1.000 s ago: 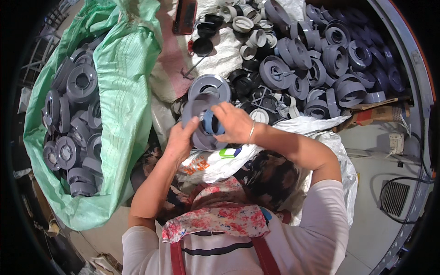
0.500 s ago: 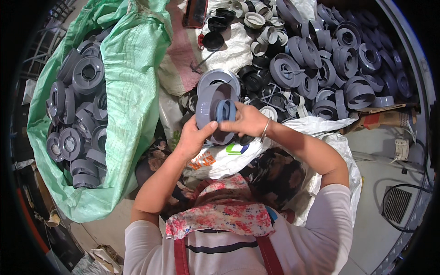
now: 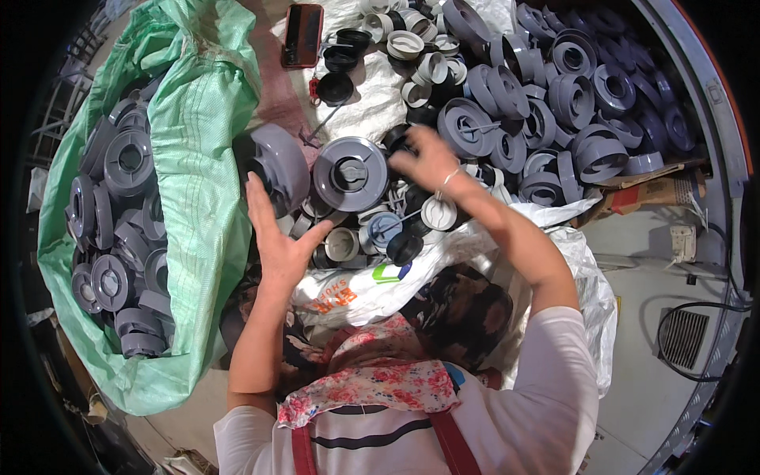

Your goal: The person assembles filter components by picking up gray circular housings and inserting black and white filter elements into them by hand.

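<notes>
One bare left hand (image 3: 279, 244) is spread open, a tilted, glossy grey plastic ring (image 3: 289, 162) just beyond its palm, beside the green woven sack (image 3: 202, 158); contact I can't make out. The bare right hand (image 3: 431, 162), fingers bent, is nearer a round black plastic cap (image 3: 397, 138) by its fingertips; whether it grips, I can't tell

Orange lettering (image 3: 337, 296) marks the white sack (image 3: 376, 299).

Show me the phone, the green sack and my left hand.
Phone (image 3: 302, 36), head view: dark screen.
Green sack (image 3: 199, 150), head view: bare side wall.
Left hand (image 3: 280, 244), head view: middle of the hand.
</notes>
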Available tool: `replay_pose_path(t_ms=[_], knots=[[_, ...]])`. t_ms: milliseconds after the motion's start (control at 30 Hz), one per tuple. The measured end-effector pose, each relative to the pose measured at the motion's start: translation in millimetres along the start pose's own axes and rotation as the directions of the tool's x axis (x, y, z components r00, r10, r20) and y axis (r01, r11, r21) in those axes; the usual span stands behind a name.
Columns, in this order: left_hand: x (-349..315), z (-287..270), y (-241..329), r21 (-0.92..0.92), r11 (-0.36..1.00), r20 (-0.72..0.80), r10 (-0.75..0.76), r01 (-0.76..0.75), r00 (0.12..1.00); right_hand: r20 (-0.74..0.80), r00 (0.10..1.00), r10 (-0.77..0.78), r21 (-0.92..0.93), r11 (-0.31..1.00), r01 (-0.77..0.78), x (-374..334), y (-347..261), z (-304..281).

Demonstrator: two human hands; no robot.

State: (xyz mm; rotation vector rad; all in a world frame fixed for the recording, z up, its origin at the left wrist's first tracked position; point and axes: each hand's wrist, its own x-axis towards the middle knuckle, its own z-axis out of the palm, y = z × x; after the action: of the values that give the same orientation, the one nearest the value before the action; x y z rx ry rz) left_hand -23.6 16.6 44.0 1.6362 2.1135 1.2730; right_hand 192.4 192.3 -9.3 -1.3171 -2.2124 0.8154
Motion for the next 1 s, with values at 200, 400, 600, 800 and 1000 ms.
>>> replay_pose_path(t_ms=[200, 400, 600, 800, 1000], knots=[[-23, 29, -38, -0.619, 0.639, 0.349, -0.297, 0.456, 0.889, 0.111, 0.910, 0.400, -0.660, 0.714, -0.233, 26, 120, -12], [-22, 35, -1, -0.607, 0.026, 0.691, -0.476, 0.794, 0.544, 0.408, 0.832, -0.377, -0.014, 0.908, 0.418, -56, -14, 6], [-18, 20, -7, -0.465, 0.511, 0.649, -0.358, 0.723, 0.671, -0.092, 0.989, -0.117, 0.003, 0.993, 0.118, 66, -8, -11], [-15, 26, -12, -0.537, 0.505, 0.605, -0.328, 0.676, 0.726, -0.066, 0.994, 0.090, -0.159, 0.982, -0.100, 173, 113, -33], [-14, 30, -11, -0.674, 0.300, 0.557, -0.394, 0.675, 0.731, 0.191, 0.975, -0.115, -0.060, 0.990, 0.129, 73, 36, -17]])
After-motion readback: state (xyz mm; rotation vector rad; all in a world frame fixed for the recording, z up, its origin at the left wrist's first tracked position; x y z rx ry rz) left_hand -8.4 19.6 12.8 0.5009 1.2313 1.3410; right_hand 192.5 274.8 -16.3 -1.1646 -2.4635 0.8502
